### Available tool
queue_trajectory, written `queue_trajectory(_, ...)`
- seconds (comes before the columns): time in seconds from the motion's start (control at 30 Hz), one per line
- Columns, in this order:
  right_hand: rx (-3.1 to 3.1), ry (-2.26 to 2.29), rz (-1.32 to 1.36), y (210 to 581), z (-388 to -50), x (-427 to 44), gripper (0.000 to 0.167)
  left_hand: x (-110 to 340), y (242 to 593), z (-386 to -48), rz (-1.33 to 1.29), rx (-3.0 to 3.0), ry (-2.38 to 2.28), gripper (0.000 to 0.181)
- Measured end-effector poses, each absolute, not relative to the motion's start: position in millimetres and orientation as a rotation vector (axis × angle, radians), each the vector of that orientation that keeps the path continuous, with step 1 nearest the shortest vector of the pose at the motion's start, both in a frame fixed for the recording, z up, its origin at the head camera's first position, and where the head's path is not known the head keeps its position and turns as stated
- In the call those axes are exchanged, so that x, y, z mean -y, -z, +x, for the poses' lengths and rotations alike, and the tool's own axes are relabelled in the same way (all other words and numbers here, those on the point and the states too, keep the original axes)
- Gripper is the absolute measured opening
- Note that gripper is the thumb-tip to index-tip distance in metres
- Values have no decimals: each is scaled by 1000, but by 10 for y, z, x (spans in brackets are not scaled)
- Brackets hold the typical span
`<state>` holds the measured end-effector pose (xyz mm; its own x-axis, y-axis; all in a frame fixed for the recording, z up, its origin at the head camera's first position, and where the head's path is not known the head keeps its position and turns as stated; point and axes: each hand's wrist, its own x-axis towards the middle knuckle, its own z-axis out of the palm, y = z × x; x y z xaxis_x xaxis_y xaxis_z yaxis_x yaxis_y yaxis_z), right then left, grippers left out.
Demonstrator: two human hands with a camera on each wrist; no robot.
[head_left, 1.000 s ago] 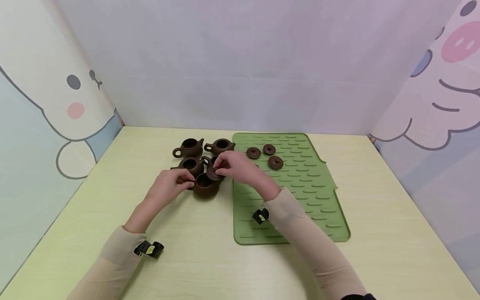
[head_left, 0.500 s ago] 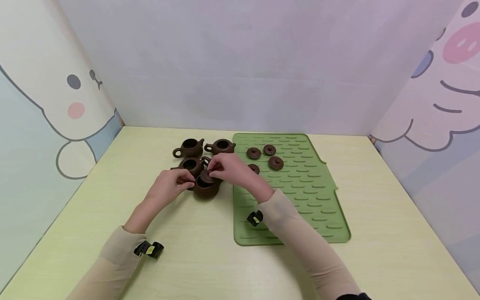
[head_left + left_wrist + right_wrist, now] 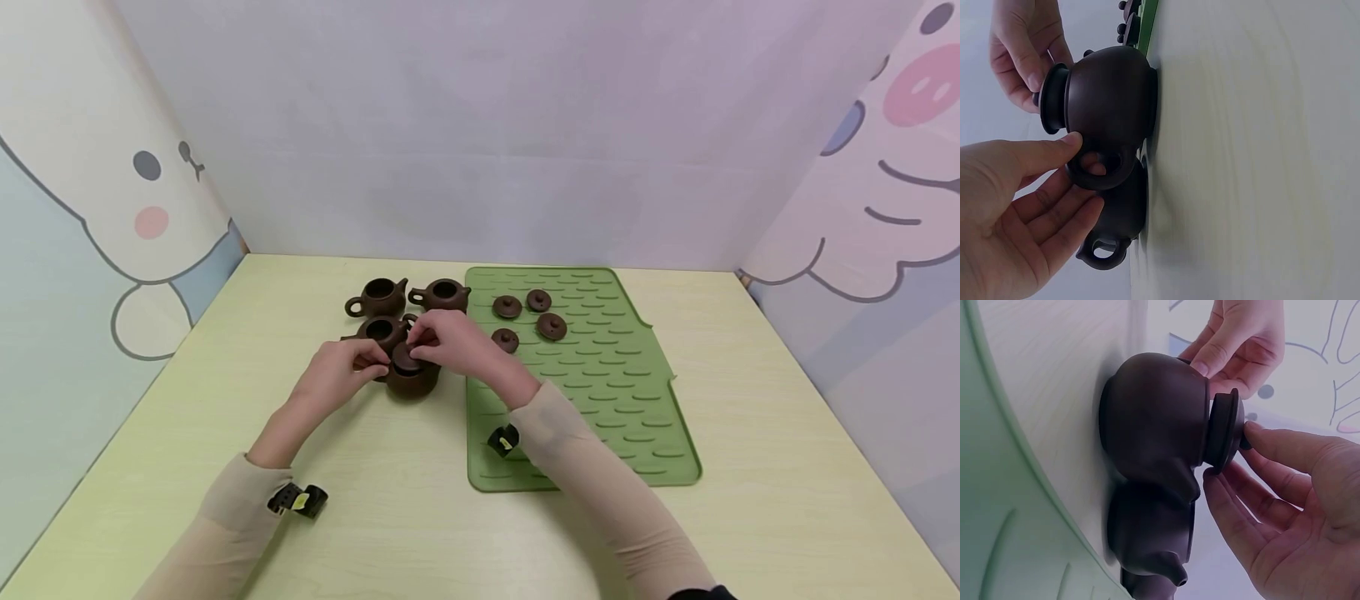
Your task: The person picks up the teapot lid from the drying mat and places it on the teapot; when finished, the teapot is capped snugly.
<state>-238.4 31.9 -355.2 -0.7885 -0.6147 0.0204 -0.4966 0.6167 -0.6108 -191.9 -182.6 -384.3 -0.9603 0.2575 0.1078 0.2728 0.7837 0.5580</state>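
Note:
A small dark brown teapot (image 3: 411,385) stands upright on the table at the front of a group of teapots. My left hand (image 3: 337,375) pinches its loop handle, thumb on top, as the left wrist view shows. With its fingertips my right hand (image 3: 463,343) holds a round lid (image 3: 1225,428) by the knob. That lid sits just over the teapot's mouth, slightly tilted; in the right wrist view its inner collar still shows above the rim. Behind are more lidless teapots, one at the back left (image 3: 378,295), one at the back right (image 3: 444,292) and another nearer (image 3: 381,331).
A green ridged mat (image 3: 600,400) lies right of the teapots. Several brown lids, one of them a front lid (image 3: 506,340), rest on its far left part. One more teapot is mostly hidden behind my right hand. A pale wall (image 3: 480,167) closes off the table's far edge.
My right hand has carried the lid left and down, from beside the front teapot to over its mouth. A lid on the mat has come into view. My left hand keeps its place.

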Motion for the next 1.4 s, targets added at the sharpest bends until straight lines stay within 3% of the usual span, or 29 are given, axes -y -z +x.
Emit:
queue_trajectory(0.93,-2642,915,-948,3606,-2342,-328,14,1827,3835,-1883,-426,2940,921,7)
queue_trajectory(1.4,-2623,1030,-792,3581,-2382,-540,18,1924,3744,-1947,-421,2909,926,11)
